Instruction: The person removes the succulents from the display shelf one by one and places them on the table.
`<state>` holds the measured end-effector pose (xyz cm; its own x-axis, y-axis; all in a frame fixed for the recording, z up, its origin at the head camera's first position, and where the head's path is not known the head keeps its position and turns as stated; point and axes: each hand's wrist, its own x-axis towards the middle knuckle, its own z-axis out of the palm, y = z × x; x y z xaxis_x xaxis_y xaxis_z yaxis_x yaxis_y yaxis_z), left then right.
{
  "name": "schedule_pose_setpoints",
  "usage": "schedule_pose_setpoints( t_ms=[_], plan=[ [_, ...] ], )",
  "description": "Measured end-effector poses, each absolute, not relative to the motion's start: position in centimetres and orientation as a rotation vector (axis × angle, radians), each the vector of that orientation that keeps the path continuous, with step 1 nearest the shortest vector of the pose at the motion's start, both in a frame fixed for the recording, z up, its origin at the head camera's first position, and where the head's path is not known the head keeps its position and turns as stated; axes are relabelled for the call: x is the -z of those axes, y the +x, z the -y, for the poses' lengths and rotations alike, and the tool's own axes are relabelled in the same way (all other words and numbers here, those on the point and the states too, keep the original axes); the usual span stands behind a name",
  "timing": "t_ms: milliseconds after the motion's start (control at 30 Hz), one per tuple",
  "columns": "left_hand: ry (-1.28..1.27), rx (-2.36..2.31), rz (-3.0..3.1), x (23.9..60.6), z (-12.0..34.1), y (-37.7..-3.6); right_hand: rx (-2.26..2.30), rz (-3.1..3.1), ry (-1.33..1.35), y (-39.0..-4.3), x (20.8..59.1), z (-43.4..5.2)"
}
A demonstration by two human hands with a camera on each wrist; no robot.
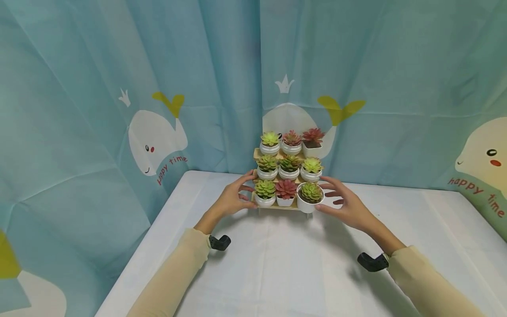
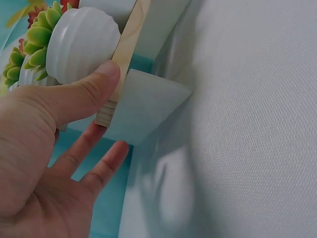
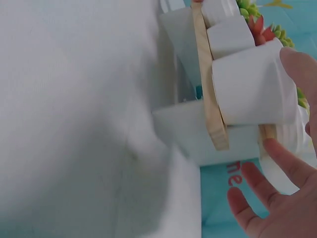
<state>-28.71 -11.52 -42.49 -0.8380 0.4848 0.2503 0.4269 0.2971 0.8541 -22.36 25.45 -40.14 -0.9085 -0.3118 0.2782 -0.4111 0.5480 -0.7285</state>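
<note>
**Stepped stand, both hands at its ends**

The wooden stand sits at 12 o'clock on the white worktop, near the curtain. Left hand at its 9 o'clock end, thumb pressed on the wood, fingers spread. Right hand at 3 o'clock, fingers straight, thumb against the front-right pot. Count: nine pots, three per tier, all seated; nothing left loose on the worktop.

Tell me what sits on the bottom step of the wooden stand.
On the wooden stand's bottom step: a green succulent, a red succulent and a green one in a larger white pot. The pots cover the step's top.
</note>
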Motion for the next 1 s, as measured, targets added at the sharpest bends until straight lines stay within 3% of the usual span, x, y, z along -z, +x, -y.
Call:
schedule_pose_setpoints(
  t_ms=[1000],
  plan=[
    [0.799,-1.619,-2.493,42.8,11.5,-29.0,-1.444,2.632,0.496,-22.5,41.3,-24.0]
  ],
)
